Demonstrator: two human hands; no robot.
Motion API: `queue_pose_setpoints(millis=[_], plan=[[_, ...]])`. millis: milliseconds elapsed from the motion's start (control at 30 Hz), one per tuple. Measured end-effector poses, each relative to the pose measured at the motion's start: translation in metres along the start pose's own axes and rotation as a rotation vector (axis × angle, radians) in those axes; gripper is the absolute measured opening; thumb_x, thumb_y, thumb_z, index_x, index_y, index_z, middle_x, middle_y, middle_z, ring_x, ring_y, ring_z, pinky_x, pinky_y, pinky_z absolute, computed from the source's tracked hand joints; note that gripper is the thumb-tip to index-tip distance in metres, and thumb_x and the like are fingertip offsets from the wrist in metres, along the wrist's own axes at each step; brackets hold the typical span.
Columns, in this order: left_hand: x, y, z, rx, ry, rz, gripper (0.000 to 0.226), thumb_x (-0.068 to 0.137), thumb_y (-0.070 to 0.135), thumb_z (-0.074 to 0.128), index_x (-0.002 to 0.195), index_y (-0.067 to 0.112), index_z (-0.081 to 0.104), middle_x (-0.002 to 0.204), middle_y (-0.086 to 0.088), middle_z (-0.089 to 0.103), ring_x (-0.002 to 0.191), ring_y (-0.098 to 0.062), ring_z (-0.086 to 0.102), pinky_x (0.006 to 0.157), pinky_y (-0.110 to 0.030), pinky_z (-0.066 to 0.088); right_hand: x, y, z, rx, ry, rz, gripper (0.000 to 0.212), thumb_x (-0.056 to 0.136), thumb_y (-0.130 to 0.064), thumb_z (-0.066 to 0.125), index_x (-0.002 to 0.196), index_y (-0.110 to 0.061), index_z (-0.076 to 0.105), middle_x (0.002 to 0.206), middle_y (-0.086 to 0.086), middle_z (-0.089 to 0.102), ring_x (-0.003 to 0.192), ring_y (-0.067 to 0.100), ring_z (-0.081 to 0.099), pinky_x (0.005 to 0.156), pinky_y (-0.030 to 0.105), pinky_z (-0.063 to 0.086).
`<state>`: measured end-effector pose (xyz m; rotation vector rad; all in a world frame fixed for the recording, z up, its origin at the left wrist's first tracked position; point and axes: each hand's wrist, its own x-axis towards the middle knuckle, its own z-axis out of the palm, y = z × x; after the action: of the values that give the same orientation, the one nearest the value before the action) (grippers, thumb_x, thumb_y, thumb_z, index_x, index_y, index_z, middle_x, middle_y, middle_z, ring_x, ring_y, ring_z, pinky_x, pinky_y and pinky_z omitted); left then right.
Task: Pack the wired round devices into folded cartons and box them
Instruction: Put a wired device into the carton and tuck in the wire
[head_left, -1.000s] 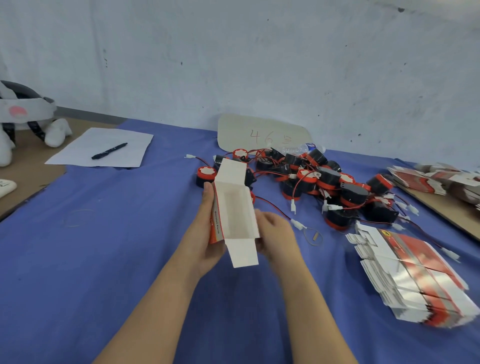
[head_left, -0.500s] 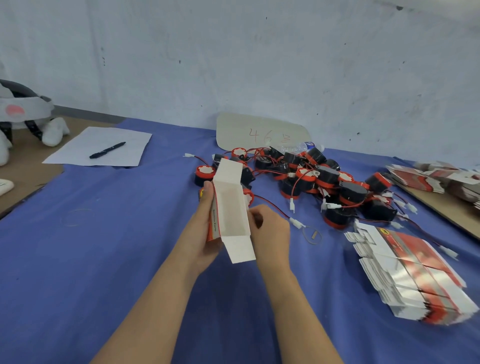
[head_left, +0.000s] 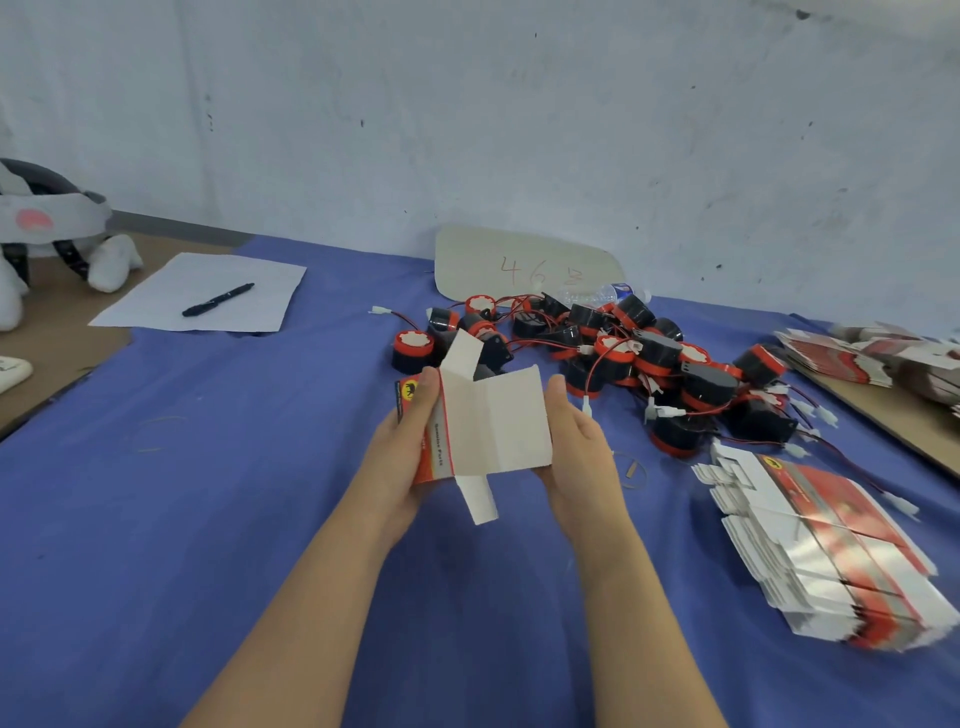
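Note:
Both hands hold one unfolded carton (head_left: 493, 426) above the blue cloth, its white inside facing me and its red printed side turned left. My left hand (head_left: 410, 447) grips the carton's left edge with the thumb on top. My right hand (head_left: 576, 452) holds the right edge from behind. End flaps stick out at the top and bottom. Behind the carton lies a heap of black-and-red round devices (head_left: 623, 358) with red wires and white plugs. A stack of flat cartons (head_left: 826, 540) lies to the right.
A blue cloth (head_left: 208, 493) covers the table. A paper sheet (head_left: 202, 301) with a black pen (head_left: 218, 300) lies far left, beside a white headset (head_left: 47, 223). A beige card (head_left: 524, 265) leans on the wall. More flat cartons (head_left: 872, 358) lie far right.
The carton was a narrow open tube; now it is spread wide, with my right hand shifted right to its outer edge. My left hand keeps its hold.

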<state>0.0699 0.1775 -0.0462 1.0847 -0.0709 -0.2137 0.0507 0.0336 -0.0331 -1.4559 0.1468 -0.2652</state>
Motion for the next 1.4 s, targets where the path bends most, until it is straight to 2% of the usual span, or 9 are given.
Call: queue_pose_setpoints(millis=[133,300,433,533,667,833,1100,1233,1400], plan=[[0.0,-0.002,0.002,0.081,0.054,0.023,0.056,0.061,0.07,0.056,0.099,0.031,0.069,0.087,0.002,0.075,0.077,-0.012,0.071,0.061,-0.027,0.054,-0.003,0.001,0.005,-0.276,-0.018,-0.115,0.06,0.097,-0.045,0.043,0.086,0.014,0.049,0.07,0.016,0.04,0.07,0.018,0.038,0.062,0.028,0.035],[-0.004,-0.002,0.007,0.105,0.034,-0.052,0.044,0.066,0.065,0.056,0.093,0.032,0.071,0.085,0.002,0.075,0.074,-0.012,0.071,0.063,-0.031,0.054,0.002,0.013,0.007,-0.688,0.223,-0.273,0.051,0.1,-0.03,0.042,0.054,-0.014,0.026,0.05,-0.004,0.025,0.048,0.011,0.02,0.04,0.02,0.025],[-0.006,0.01,0.001,-0.241,-0.088,-0.077,0.031,0.085,0.049,0.055,0.094,0.03,0.077,0.1,0.003,0.073,0.084,-0.012,0.07,0.069,-0.03,0.056,0.007,0.016,0.005,-0.311,0.213,-0.116,0.05,0.101,-0.034,0.041,0.057,-0.011,0.045,0.047,-0.004,0.041,0.045,0.01,0.036,0.043,0.021,0.032],[0.0,0.018,-0.01,-0.627,0.122,0.11,0.035,0.096,0.047,0.045,0.118,0.029,0.064,0.117,0.004,0.068,0.106,-0.015,0.064,0.084,-0.032,0.05,0.011,0.016,0.008,-0.164,0.204,-0.018,0.033,0.102,-0.032,0.039,0.102,-0.012,0.066,0.088,0.0,0.069,0.074,0.013,0.06,0.065,0.025,0.051],[0.002,0.017,-0.016,-0.689,0.429,0.151,0.046,0.096,0.06,0.033,0.123,0.031,0.056,0.126,0.009,0.058,0.11,-0.008,0.057,0.092,-0.026,0.039,0.03,0.023,0.022,-0.607,0.134,-0.136,0.044,0.099,-0.029,0.047,0.142,-0.023,0.041,0.142,0.002,0.044,0.128,0.02,0.044,0.101,0.032,0.041],[0.005,0.008,-0.011,-0.505,0.447,0.21,0.046,0.092,0.046,0.054,0.125,0.014,0.052,0.115,0.0,0.065,0.09,-0.006,0.067,0.082,-0.029,0.057,0.059,0.028,0.055,-0.87,0.01,-0.041,0.068,0.094,-0.03,0.057,0.151,-0.032,0.02,0.158,0.011,0.01,0.143,0.034,0.016,0.112,0.043,0.025],[0.012,0.001,-0.013,-0.194,0.325,0.241,0.025,0.09,0.029,0.062,0.101,0.006,0.066,0.087,0.003,0.072,0.085,-0.005,0.066,0.086,-0.022,0.047,0.065,0.027,0.043,-0.519,0.356,-0.161,0.047,0.087,-0.019,0.063,0.129,-0.023,0.042,0.122,0.011,0.045,0.096,0.028,0.055,0.081,0.036,0.048],[0.013,-0.015,-0.006,0.418,0.274,0.32,0.035,0.079,0.032,0.075,0.094,0.017,0.048,0.087,0.008,0.054,0.075,0.001,0.054,0.064,-0.001,0.038,0.05,-0.024,0.017,-0.277,0.486,-0.396,0.044,0.082,-0.021,0.069,0.118,-0.02,0.045,0.117,0.004,0.058,0.105,0.022,0.058,0.087,0.027,0.045],[0.014,-0.032,-0.005,1.108,0.115,0.323,0.05,0.063,0.055,0.078,0.097,0.03,0.052,0.095,0.012,0.06,0.09,-0.004,0.059,0.074,-0.024,0.05,0.019,-0.054,0.002,-0.763,0.275,-0.553,0.05,0.081,-0.037,0.065,0.127,-0.022,0.057,0.114,-0.001,0.061,0.111,0.024,0.052,0.102,0.038,0.039]])
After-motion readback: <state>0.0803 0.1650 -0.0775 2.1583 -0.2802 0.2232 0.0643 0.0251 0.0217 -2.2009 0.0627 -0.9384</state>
